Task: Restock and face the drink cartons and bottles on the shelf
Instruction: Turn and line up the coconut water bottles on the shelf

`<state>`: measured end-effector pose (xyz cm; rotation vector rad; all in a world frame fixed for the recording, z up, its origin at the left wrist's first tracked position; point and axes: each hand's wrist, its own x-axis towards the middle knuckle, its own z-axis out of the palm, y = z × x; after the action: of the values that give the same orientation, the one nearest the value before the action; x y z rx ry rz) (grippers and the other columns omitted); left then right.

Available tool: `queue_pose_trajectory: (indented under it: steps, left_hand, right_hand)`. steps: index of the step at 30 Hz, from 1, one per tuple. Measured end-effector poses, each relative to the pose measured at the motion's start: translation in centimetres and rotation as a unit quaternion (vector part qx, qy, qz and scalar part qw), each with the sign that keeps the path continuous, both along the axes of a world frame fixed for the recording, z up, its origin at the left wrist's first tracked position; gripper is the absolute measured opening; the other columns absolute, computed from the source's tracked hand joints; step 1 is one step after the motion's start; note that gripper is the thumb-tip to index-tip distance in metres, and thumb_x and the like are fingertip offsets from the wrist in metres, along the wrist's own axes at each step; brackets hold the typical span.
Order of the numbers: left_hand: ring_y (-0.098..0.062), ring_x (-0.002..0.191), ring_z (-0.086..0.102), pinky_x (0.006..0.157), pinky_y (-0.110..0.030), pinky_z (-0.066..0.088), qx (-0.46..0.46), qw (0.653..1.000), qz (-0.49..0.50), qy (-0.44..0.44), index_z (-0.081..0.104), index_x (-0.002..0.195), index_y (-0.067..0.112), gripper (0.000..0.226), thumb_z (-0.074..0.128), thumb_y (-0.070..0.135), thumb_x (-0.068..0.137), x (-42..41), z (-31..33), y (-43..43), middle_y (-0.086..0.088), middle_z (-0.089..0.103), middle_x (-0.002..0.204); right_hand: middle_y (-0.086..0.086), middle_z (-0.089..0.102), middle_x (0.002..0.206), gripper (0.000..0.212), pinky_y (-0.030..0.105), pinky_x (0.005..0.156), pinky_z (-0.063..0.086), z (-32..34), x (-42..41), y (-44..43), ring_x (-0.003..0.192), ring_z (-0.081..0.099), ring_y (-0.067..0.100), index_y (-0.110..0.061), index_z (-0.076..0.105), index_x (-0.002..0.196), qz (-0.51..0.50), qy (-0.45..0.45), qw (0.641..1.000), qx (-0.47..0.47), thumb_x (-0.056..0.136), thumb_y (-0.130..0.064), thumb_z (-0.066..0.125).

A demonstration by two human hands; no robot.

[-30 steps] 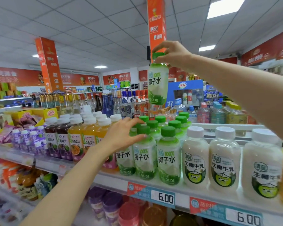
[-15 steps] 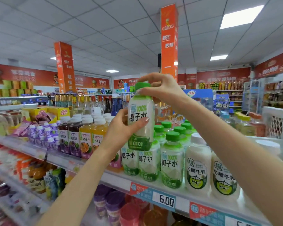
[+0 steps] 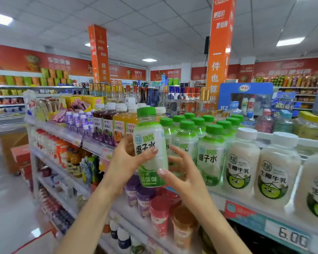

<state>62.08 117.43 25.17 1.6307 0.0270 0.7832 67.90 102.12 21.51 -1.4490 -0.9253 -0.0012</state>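
A coconut water bottle (image 3: 151, 136) with a green cap and white label is held upright in front of the top shelf (image 3: 246, 204). My left hand (image 3: 126, 162) wraps its left side, thumb across the label. My right hand (image 3: 184, 173) touches its lower right side with thumb and fingers spread. Behind stand rows of matching green-capped coconut water bottles (image 3: 209, 153). To their right stand white-capped coconut milk bottles (image 3: 240, 162).
Purple and orange juice bottles (image 3: 108, 129) stand left of the held bottle. Lower shelves carry cups (image 3: 158, 215) and pouches. A price tag reading 6.00 (image 3: 292, 237) hangs on the shelf edge. An orange pillar (image 3: 220, 52) rises behind; the aisle floor lies at the left.
The bottle came down from overhead to chest height in front of the shelf. My right hand slid from the cap to the lower body; my left hand took hold of its side.
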Motion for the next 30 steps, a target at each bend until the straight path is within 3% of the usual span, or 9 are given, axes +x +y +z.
queue_pose_trajectory:
  steps: [3,7,9,12,14,17,23,27,30]
  left_hand:
    - [-0.008,0.091,0.068,0.067,-0.018,0.052,-0.017,1.0,-0.015,-0.002,0.055,0.111,0.023,0.073,0.078,0.048,0.046,-1.1,-1.5,-0.4,0.009,0.072,0.099]
    - [-0.009,0.095,0.067,0.07,-0.02,0.054,-0.036,0.998,-0.042,0.004,0.05,0.122,0.024,0.074,0.08,0.034,0.055,-2.2,-3.2,-0.6,0.006,0.071,0.105]
    - [-0.014,0.1,0.067,0.075,-0.028,0.056,-0.059,0.997,-0.043,0.016,0.05,0.124,0.028,0.074,0.077,0.039,0.056,-2.5,-4.1,-0.5,0.003,0.07,0.11]
    - [-0.019,0.105,0.065,0.078,-0.037,0.056,-0.091,0.994,-0.05,0.042,0.055,0.119,0.038,0.065,0.075,0.046,0.057,-3.3,-5.5,-0.3,0.002,0.068,0.114]
    - [-0.02,0.106,0.064,0.08,-0.042,0.056,-0.108,0.991,-0.054,0.063,0.055,0.118,0.04,0.071,0.081,0.052,0.052,-3.8,-6.1,-0.3,0.002,0.067,0.116]
    - [-0.022,0.107,0.064,0.087,-0.049,0.053,-0.128,0.988,-0.048,0.078,0.056,0.118,0.039,0.086,0.084,0.063,0.04,-4.5,-7.1,-0.2,0.001,0.067,0.117]
    - [-0.022,0.107,0.064,0.084,-0.048,0.054,-0.157,0.983,-0.008,0.094,0.053,0.124,0.036,0.088,0.081,0.063,0.045,-5.4,-8.3,-0.3,0.0,0.066,0.119]
    - [-0.016,0.093,0.067,0.067,-0.034,0.056,-0.176,0.98,0.037,0.08,0.054,0.112,0.035,0.051,0.076,0.045,0.067,-5.5,-8.3,-0.9,0.0,0.067,0.112]
    - [-0.014,0.086,0.068,0.06,-0.026,0.054,-0.164,0.98,0.088,0.068,0.052,0.106,0.032,0.048,0.069,0.044,0.063,-5.2,-8.2,-1.1,0.0,0.066,0.107]
  right_hand:
    - [-0.005,0.065,0.117,0.078,0.031,0.089,0.052,-2.8,-0.6,0.7,0.106,0.063,0.008,-0.051,0.043,0.127,0.061,0.032,0.998,-0.011,0.058,-0.046,0.08]
    - [0.001,0.057,0.131,0.101,0.046,0.097,0.048,-5.2,-1.0,1.0,0.119,0.057,0.019,-0.053,0.033,0.138,0.082,0.021,0.996,0.005,0.055,-0.041,0.09]
    - [-0.003,0.058,0.13,0.1,0.041,0.097,0.049,-5.9,-1.3,0.9,0.117,0.058,0.016,-0.056,0.034,0.136,0.072,0.008,0.997,0.007,0.054,-0.041,0.089]
    - [-0.009,0.068,0.11,0.084,0.034,0.086,0.053,-7.0,-1.6,0.7,0.102,0.064,0.013,-0.057,0.041,0.13,0.042,-0.022,0.999,0.014,0.061,-0.039,0.084]
    - [-0.008,0.07,0.103,0.074,0.024,0.08,0.051,-7.6,-1.8,0.6,0.096,0.066,0.012,-0.054,0.044,0.13,0.034,-0.031,0.999,0.019,0.068,-0.034,0.08]
    - [-0.011,0.07,0.107,0.069,0.017,0.079,0.049,-8.1,-2.5,0.2,0.098,0.066,0.007,-0.044,0.046,0.136,0.052,-0.02,0.998,0.009,0.074,-0.035,0.075]
    - [-0.024,0.058,0.127,0.073,0.013,0.085,0.049,-9.0,-3.2,-0.2,0.116,0.057,0.001,-0.044,0.046,0.136,0.077,-0.033,0.996,-0.013,0.082,0.002,0.063]
    - [-0.022,0.051,0.137,0.06,0.016,0.093,0.046,-9.2,-3.7,-0.2,0.123,0.051,0.003,-0.044,0.038,0.14,0.139,0.017,0.99,-0.016,0.087,-0.026,0.061]
    - [-0.017,0.052,0.137,0.079,0.022,0.091,0.05,-9.2,-4.2,0.3,0.12,0.054,0.005,-0.042,0.032,0.142,0.192,0.119,0.974,-0.015,0.072,-0.045,0.07]
